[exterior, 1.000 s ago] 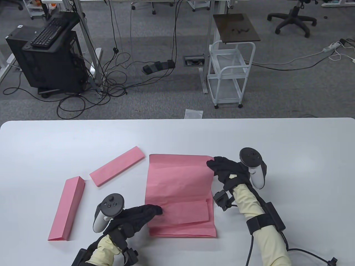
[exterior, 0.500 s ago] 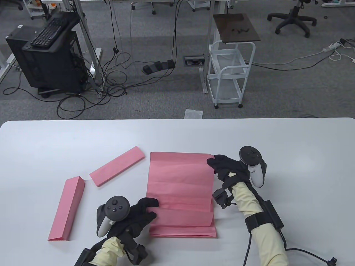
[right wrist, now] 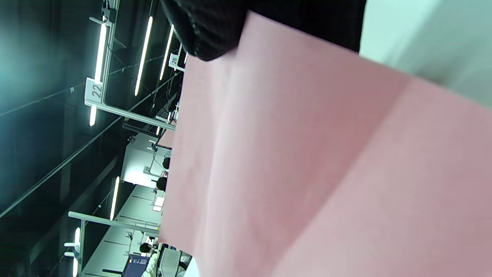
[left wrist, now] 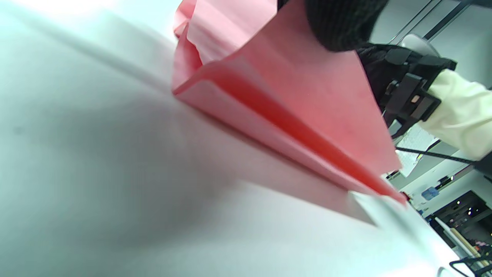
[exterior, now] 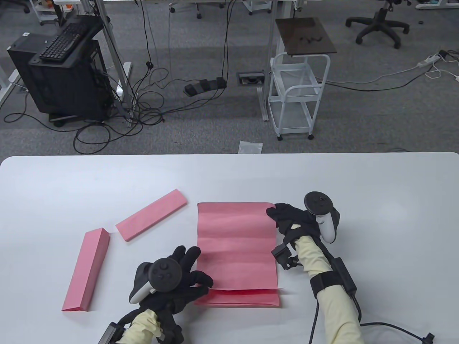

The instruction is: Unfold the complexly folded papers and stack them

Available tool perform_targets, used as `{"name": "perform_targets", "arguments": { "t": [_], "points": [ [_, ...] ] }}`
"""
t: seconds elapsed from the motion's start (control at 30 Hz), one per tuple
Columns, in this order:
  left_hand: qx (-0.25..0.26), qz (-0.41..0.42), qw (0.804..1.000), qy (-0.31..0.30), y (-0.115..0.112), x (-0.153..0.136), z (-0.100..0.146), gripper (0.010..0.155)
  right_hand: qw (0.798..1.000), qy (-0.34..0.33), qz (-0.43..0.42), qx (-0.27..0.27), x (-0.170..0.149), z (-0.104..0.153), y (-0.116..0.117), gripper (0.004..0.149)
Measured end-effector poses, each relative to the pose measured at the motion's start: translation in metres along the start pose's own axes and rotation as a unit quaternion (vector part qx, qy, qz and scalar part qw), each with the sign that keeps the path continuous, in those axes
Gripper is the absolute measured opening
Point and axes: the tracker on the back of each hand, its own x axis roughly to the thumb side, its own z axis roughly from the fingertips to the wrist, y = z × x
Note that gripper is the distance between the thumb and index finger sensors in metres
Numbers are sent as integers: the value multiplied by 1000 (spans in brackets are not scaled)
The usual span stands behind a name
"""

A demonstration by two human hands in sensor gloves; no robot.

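Observation:
A creased pink sheet (exterior: 236, 247) lies opened out at the table's middle, over another pink sheet (exterior: 236, 298) whose near edge shows below it. My right hand (exterior: 283, 215) grips the top sheet's far right corner; the right wrist view shows the sheet (right wrist: 307, 173) lifted under my fingers (right wrist: 215, 27). My left hand (exterior: 186, 276) is spread open at the sheet's near left edge, thumb touching the paper. In the left wrist view a fingertip (left wrist: 338, 23) rests on the sheet (left wrist: 292, 88), whose near edge stands raised off the lower sheet. Two folded pink papers (exterior: 152, 219) (exterior: 88, 270) lie to the left.
The white table (exterior: 376, 215) runs to a far edge, with office floor, cables and a white trolley (exterior: 297, 96) beyond. The right forearm with its cable (exterior: 337, 294) lies at the near right.
The top sheet's last near fold has opened toward me, so the sheet now lies full length. My left hand turned and spread its fingers. My right hand kept hold of the far corner.

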Motion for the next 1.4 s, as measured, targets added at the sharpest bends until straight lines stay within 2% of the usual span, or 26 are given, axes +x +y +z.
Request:
{"name": "perform_targets", "arguments": {
  "t": [0.17, 0.23, 0.33, 0.4, 0.53, 0.6, 0.67, 0.73, 0.8, 0.87, 0.93, 1.0, 1.07, 1.13, 1.17, 1.2, 1.23, 1.27, 1.33, 1.4],
  "points": [
    [-58, 74, 995, 29, -13, -14, -7, 55, 1000, 3, -1, 5, -4, -3, 4, 40],
    [-67, 80, 994, 36, -17, -15, -11, 55, 1000, 5, 4, 3, -5, -3, 5, 40],
    [-102, 33, 993, 42, -23, -11, -16, 46, 1000, 8, 9, 5, -6, -2, 5, 40],
    [-114, 1, 992, 44, -29, -8, -19, 46, 1000, 12, 8, 5, -7, -2, 5, 41],
    [-140, -54, 986, 77, -40, -6, -25, 70, 1000, 26, 4, 6, -12, -2, 6, 45],
    [-149, -78, 981, 97, -44, -6, -27, 77, 1000, 30, 7, 4, -13, 0, 7, 53],
    [-164, -92, 977, 101, -49, -5, -28, 80, 999, 22, 28, -23, -11, 5, 9, 62],
    [-173, -114, 971, 117, -53, -6, -29, 81, 993, -19, 103, -51, -6, 17, 15, 68],
    [-186, -127, 966, 126, -56, -8, -30, 82, 982, -70, 171, -27, 0, 31, 27, 71],
    [-190, -127, 965, 129, -56, -9, -30, 82, 959, -126, 250, 43, 2, 51, 50, 71],
    [-196, -131, 962, 134, -57, -10, -30, 82, 911, -128, 338, 200, -7, 77, 84, 71],
    [-204, -131, 960, 139, -58, -12, -30, 83, 863, -108, 398, 292, -20, 95, 109, 77],
    [-211, -135, 958, 144, -59, -13, -31, 85, 843, -108, 426, 309, -30, 102, 125, 79],
    [-209, -142, 956, 149, -60, -14, -31, 88, 830, -98, 461, 299, -41, 99, 132, 79],
    [-209, -143, 955, 152, -60, -15, -30, 88, 812, -79, 491, 304, -48, 94, 130, 78],
    [-209, -144, 955, 152, -60, -15, -30, 88, 811, -72, 479, 328, -51, 92, 125, 78],
    [-209, -144, 955, 153, -60, -15, -30, 88, 837, -52, 442, 318, -55, 91, 118, 77],
    [-209, -143, 955, 154, -59, -14, -30, 87, 848, -46, 430, 307, -59, 92, 112, 75],
    [-211, -141, 955, 154, -59, -14, -29, 87, 841, -30, 447, 304, -66, 94, 93, 74],
    [-211, -141, 955, 154, -59, -14, -29, 87, 851, -9, 441, 286, -75, 98, 73, 73]
  ]
}}
